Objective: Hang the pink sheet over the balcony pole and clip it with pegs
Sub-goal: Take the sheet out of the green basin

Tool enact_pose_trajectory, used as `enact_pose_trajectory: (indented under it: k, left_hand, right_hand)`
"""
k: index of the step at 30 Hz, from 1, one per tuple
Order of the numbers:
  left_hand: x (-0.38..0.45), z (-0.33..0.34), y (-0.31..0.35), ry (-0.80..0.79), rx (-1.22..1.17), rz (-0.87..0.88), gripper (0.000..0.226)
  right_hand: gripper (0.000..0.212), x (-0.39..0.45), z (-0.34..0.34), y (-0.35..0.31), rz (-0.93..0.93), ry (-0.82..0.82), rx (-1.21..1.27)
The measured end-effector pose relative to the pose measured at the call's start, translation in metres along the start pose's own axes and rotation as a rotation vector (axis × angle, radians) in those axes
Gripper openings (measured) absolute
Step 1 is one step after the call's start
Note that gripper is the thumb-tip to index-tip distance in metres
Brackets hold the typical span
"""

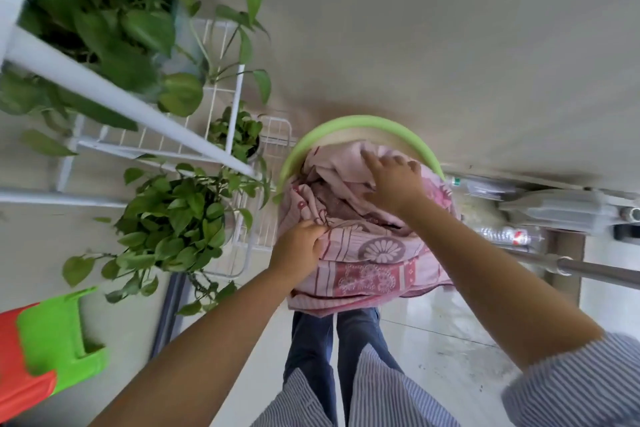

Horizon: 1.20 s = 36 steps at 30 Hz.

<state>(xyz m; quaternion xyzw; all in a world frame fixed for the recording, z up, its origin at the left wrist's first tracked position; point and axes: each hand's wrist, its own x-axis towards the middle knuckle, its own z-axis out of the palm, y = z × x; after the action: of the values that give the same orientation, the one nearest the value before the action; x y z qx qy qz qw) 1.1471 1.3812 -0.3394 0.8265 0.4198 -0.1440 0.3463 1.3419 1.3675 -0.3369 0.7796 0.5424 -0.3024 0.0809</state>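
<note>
Pink sheet (367, 253) heaped in green tub (346, 125); L grip (298, 246) pinching its edge, R grip (394, 184) spread on top.

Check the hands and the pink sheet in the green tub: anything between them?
Nothing visible. The left hand already pinches the pink sheet at its near fold, and the right hand rests on top of the pile in the green tub.

- Pink sheet (367, 253): one, bundled.
- Green-rimmed basin (346, 125): one.
- Hands: two, left hand (296, 248) and right hand (394, 180).
- Leafy potted plants: three, largest (104, 10), middle (173, 218), smallest (239, 135).
- White wire rack (221, 87): one.
- Metal pole (588, 269): one.
- Plastic stools: two, stacked, green stool (59, 333) over red stool (17, 374).
</note>
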Motion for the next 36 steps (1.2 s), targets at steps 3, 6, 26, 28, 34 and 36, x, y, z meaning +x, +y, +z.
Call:
enact_pose_trajectory:
  k: [3, 6, 26, 28, 34, 36]
  left_hand:
    - [-0.016, -0.006, -0.011, -0.125, 0.07, 0.008, 0.032]
    - [-0.023, -0.012, -0.009, -0.239, 0.029, 0.005, 0.034]
    - [0.039, 0.011, 0.023, 0.005, -0.349, -0.222, 0.02]
    - [0.032, -0.023, 0.028, 0.117, -0.394, -0.164, 0.017]
    - [-0.017, -0.119, 0.066, 0.491, -0.363, 0.224, 0.018]
    - [-0.039, -0.129, 0.076, 0.515, -0.297, 0.406, 0.024]
  right_hand:
    - [0.021, 0.003, -0.007, -0.007, -0.043, -0.201, -0.166]
    - [0.02, -0.031, 0.004, 0.012, -0.217, -0.049, -0.016]
    - [0.032, -0.109, 0.034, 0.02, 0.045, -0.156, 0.105]
    - [0.024, -0.103, 0.03, 0.014, 0.012, -0.095, 0.188]
    - [0.02, -0.138, -0.032, 0.013, -0.266, 0.498, 0.679]
    - [0.024, -0.157, -0.038, 0.018, -0.309, 0.559, 0.705]
